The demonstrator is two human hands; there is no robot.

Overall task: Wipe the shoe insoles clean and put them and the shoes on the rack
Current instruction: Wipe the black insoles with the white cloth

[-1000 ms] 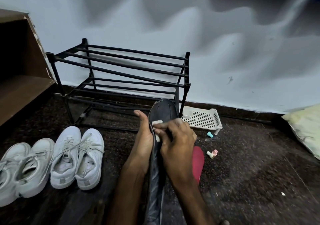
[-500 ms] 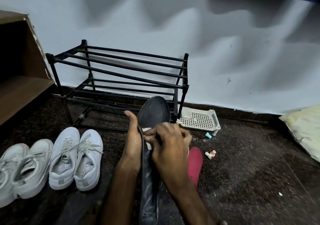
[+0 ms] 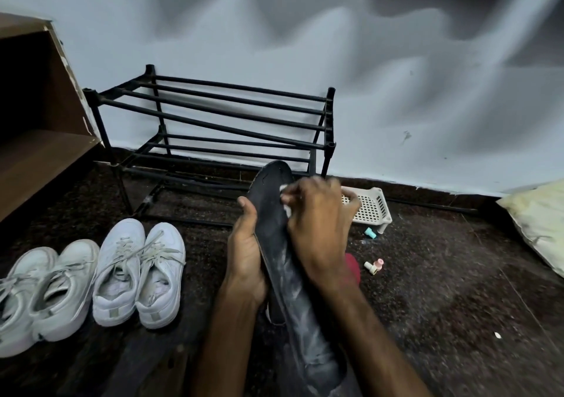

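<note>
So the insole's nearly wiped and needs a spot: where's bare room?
Both tiers of the rack are bare. The floor between basket and pillow is open. Left is crowded: two pairs of white shoes fill it.

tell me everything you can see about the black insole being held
The black insole is a long, flat, dark piece with a rounded toe, foam-like and scuffed, with pale streaks lower down. It stands tilted, toe up, in front of the black rack. The left hand grips its left edge; the right hand presses a white wipe against its face. Its lower end is blurred.
</note>
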